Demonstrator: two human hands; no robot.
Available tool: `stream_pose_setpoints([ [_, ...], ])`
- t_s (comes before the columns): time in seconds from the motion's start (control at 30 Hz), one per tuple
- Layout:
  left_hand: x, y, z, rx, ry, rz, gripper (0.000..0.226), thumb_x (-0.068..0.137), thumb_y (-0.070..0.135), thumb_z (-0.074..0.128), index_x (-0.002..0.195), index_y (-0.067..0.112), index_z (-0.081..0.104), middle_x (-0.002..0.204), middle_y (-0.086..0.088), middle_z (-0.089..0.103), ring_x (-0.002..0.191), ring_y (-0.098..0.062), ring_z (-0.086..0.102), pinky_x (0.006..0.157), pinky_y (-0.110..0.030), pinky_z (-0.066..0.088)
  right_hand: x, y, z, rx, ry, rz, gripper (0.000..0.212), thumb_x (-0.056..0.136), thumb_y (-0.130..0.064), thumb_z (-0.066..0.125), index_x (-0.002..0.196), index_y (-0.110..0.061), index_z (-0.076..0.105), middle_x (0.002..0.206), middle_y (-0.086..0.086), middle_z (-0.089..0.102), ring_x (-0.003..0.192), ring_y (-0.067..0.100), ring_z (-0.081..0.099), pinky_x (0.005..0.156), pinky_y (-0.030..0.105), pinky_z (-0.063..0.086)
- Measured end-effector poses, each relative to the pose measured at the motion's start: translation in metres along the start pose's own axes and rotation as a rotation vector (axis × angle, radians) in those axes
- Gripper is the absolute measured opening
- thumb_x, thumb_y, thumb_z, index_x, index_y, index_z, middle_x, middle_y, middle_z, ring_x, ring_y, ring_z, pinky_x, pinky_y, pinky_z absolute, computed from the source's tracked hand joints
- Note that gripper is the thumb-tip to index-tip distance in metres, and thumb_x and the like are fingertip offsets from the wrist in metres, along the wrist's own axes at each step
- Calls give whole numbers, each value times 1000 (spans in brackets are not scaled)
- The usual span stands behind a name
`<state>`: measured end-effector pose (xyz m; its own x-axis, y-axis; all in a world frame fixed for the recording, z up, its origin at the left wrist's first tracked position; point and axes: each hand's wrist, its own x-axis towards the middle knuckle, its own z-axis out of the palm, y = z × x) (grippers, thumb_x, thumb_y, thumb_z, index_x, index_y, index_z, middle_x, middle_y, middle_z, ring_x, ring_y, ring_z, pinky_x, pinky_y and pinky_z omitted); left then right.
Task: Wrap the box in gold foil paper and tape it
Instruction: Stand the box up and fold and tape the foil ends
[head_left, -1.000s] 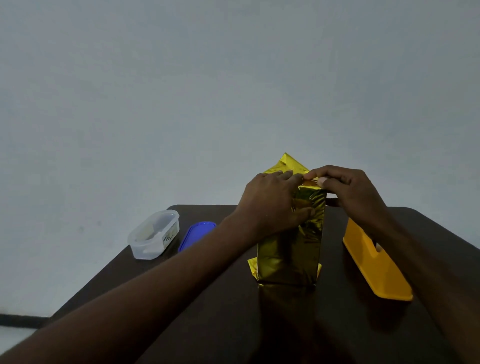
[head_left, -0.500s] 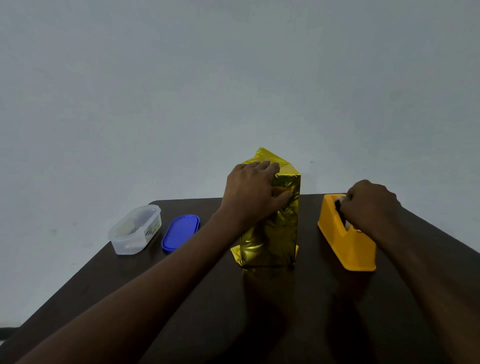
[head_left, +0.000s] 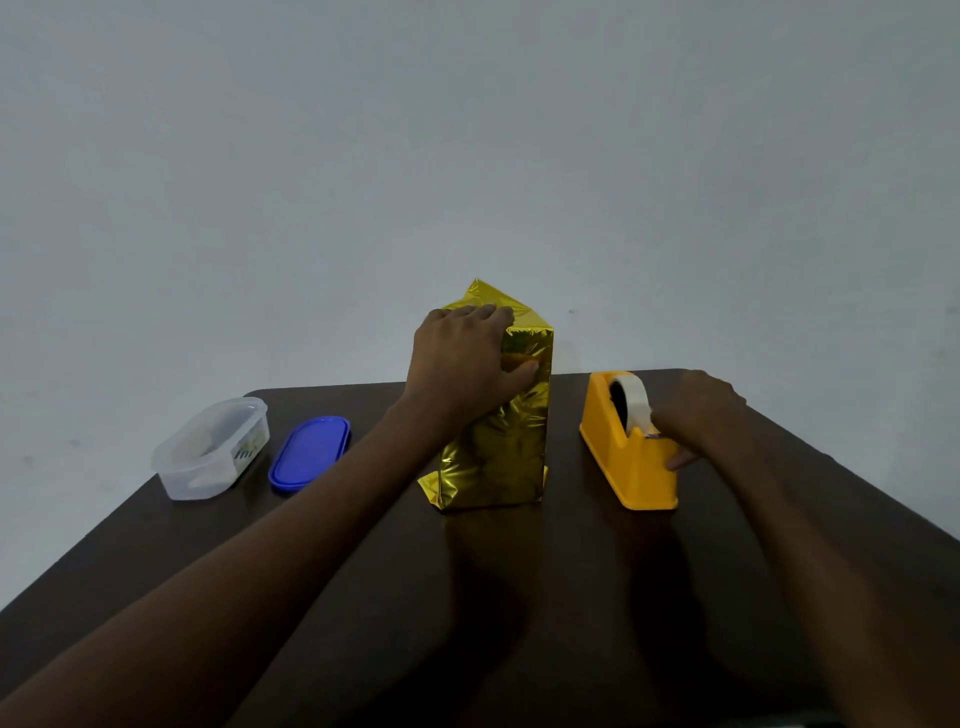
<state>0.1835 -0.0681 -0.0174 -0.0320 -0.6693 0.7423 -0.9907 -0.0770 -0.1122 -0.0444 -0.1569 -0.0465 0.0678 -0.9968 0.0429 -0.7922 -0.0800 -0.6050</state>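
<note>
The box wrapped in gold foil paper (head_left: 498, 452) stands upright in the middle of the dark table (head_left: 519, 597), with a loose foil flap sticking up at its top. My left hand (head_left: 462, 364) lies over the box's upper left part, fingers on the folded top and thumb against the front face. To the right stands a yellow tape dispenser (head_left: 623, 457) with a white tape roll (head_left: 631, 405). My right hand (head_left: 696, 415) is at the dispenser's near end by the cutter, fingers curled around it; whether it pinches the tape end is hidden.
A clear plastic container (head_left: 213, 447) sits at the table's left side, with its blue lid (head_left: 310, 452) lying flat beside it. A plain grey wall rises behind the table. The table's left and right edges slant toward me.
My right hand left the box top and went to the tape dispenser, then slid toward its cutter end. My left hand stayed on the box top. The view pulled back slightly.
</note>
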Motion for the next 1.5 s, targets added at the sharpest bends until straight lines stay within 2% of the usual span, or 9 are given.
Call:
stream_pose_setpoints([
  [0.23, 0, 3, -5, -26, -19, -1, 66, 77, 64, 47, 120, 18, 63, 117, 2, 68, 110, -21, 62, 90, -35, 42, 3, -1, 7, -154, 39, -50, 48, 76, -49, 79, 100, -16, 53, 112, 2, 66, 95, 13, 62, 85, 24, 50],
  [0.37, -2, 0, -6, -18, -1, 2, 60, 82, 61, 57, 123, 18, 62, 119, 2, 67, 112, -21, 61, 91, -35, 42, -3, 5, 11, 189, 48, -74, 49, 82, -43, 75, 116, -11, 61, 120, 5, 64, 106, 20, 64, 91, 30, 53],
  [0.4, -2, 0, -6, -20, -1, 0, 59, 82, 61, 58, 123, 18, 62, 120, 2, 67, 112, -21, 61, 91, -35, 42, -8, 4, 10, 454, 70, -40, 35, 86, -38, 71, 105, -10, 64, 115, 10, 67, 95, 22, 67, 82, 33, 56],
  [0.47, -3, 1, -7, -21, 3, -2, 59, 81, 61, 57, 121, 18, 63, 118, 1, 68, 111, -22, 62, 90, -35, 43, -16, 10, 12, 520, 189, -84, 19, 87, -24, 62, 74, -11, 59, 92, 17, 70, 64, 21, 62, 54, 30, 50],
  [0.63, -4, 2, -8, -30, 6, -10, 58, 81, 59, 62, 123, 18, 63, 119, 2, 67, 110, -23, 62, 88, -35, 43, -34, 33, 35, 495, 376, -78, 38, 89, -15, 62, 54, -4, 53, 62, 20, 60, 58, 33, 62, 54, 27, 41],
  [0.77, -4, 2, -9, -40, 11, -6, 59, 81, 59, 62, 123, 18, 63, 119, 1, 68, 109, -23, 62, 89, -36, 43, -40, 47, 45, 562, 390, -66, 31, 92, -19, 65, 66, -2, 67, 64, 15, 64, 57, 26, 60, 55, 28, 46],
  [0.87, -4, 3, -10, -42, 9, -9, 59, 81, 58, 63, 124, 18, 63, 119, 2, 68, 109, -23, 62, 88, -36, 43, -35, 51, 48, 747, 285, 61, 21, 91, -18, 68, 71, -11, 65, 75, 13, 68, 73, 29, 69, 75, 46, 59],
  [1.27, -4, 4, -11, -59, 8, -10, 60, 82, 59, 62, 127, 19, 61, 126, 3, 65, 115, -22, 60, 91, -35, 41, -47, 43, 68, 1075, 301, 275, 6, 89, -12, 69, 92, -7, 67, 77, 5, 68, 64, 15, 65, 60, 26, 54],
  [1.5, -5, 5, -12, -60, 1, -15, 59, 82, 58, 62, 127, 20, 60, 125, 3, 65, 113, -23, 60, 90, -36, 42, -53, 31, 65, 1273, 232, 416, 5, 89, -10, 69, 88, -8, 64, 79, 7, 66, 67, 16, 65, 76, 32, 57],
])
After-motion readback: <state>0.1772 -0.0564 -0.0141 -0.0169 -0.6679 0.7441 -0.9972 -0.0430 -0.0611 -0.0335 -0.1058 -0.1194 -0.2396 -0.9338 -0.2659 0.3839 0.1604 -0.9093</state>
